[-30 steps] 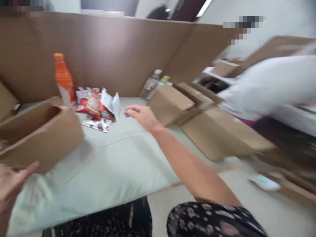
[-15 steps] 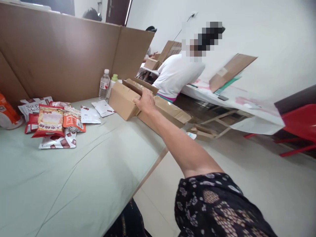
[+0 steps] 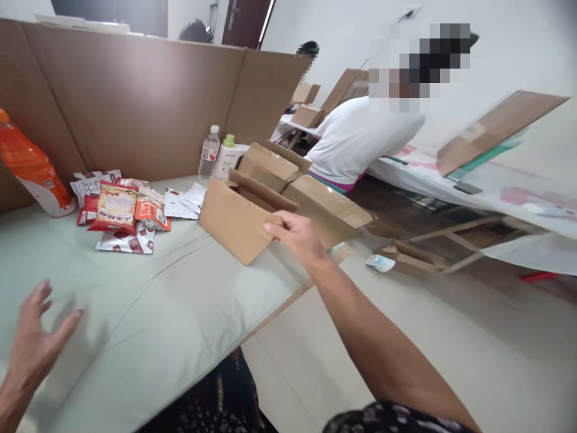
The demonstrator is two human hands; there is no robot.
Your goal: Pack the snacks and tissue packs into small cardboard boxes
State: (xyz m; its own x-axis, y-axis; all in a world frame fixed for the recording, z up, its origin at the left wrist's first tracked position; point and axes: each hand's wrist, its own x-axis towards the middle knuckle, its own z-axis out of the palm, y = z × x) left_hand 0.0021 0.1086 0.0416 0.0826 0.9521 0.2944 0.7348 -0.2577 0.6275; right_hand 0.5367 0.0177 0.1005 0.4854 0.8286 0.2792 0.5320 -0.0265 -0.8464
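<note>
My right hand (image 3: pixel 297 237) pinches the near right top edge of a small open cardboard box (image 3: pixel 237 222), thumb on the outside. The box's inside is mostly hidden from this angle. Behind it stands a larger cardboard box (image 3: pixel 311 198) with its flaps raised. Over the left part of the table, my left hand (image 3: pixel 38 343) is open, fingers apart, and touches nothing I can see. Between the left hand and the partition lies a pile of snack packets (image 3: pixel 118 207), with white sachets (image 3: pixel 180 201) beside it.
A tall cardboard partition (image 3: pixel 148 108) lines the table's far side. Near it stand an orange bottle (image 3: pixel 36 165), a clear water bottle (image 3: pixel 210 153) and a white bottle with a green cap (image 3: pixel 229 157). A person in white (image 3: pixel 365 132) sits beyond the table's right edge.
My right hand has drawn the small box nearer, away from the larger box. My left hand has come into view at the lower left. The camera view has shifted somewhat.
</note>
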